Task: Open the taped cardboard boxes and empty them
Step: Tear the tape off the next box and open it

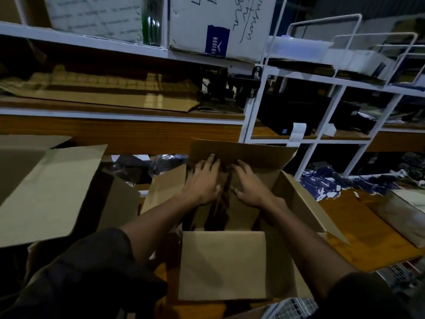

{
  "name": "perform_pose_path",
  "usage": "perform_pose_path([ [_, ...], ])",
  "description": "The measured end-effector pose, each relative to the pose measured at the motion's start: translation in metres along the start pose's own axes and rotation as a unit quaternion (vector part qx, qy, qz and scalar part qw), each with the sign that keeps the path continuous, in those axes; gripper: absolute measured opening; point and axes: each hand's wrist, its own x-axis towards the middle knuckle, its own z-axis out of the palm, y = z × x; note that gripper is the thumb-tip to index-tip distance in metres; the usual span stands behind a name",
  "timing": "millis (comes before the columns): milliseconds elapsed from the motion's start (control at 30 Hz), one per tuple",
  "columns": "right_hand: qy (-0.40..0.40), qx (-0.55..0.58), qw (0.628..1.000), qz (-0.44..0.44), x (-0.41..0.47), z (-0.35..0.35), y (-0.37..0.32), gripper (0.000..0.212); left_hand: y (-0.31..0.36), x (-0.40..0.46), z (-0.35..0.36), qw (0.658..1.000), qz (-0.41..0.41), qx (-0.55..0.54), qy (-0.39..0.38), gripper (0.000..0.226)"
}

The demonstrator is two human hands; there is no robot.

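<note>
The cardboard box in front of the person sits on the wooden surface with all four flaps already folded out, so the opening step looks done for this one; the near flap lies toward the camera, the far flap stands upright against the shelving; both arms reach down into it. The left hand has its fingers stretched forward and spread, tips at or near the far flap; the right hand lies just beside it, fingers likewise extended and loosely spread; neither plainly grips anything, though the dark interior hides what lies under the palms, and I cannot tell whether contents remain inside. To the left a second box lies with its flaps open too; beyond it dark wrapped items rest on the surface, and patterned blue packets are heaped to the right, probably goods already taken out; emptying this box seems to be the step in hand.
</note>
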Motion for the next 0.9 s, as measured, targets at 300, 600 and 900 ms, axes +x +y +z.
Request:
perform_pose_path([
  [300, -0.003, -0.052, 0.999, 0.0, 0.047, 0.025, 0.012, 0.074, -0.029, 0.035, 0.007, 0.996, -0.011, 0.075, -0.055, 0.083],
  [600, 0.013, 0.075, 0.996, 0.051, 0.07, 0.051, 0.02, 0.046, -0.047, 0.069, 0.012, 0.995, -0.01, 0.087, -0.056, 0.05],
  [900, 0.071, 0.029, 0.994, 0.073, 0.083, 0.051, 0.02, 0.022, -0.06, 0.085, 0.018, 0.998, -0.015, 0.046, -0.031, 0.022],
])
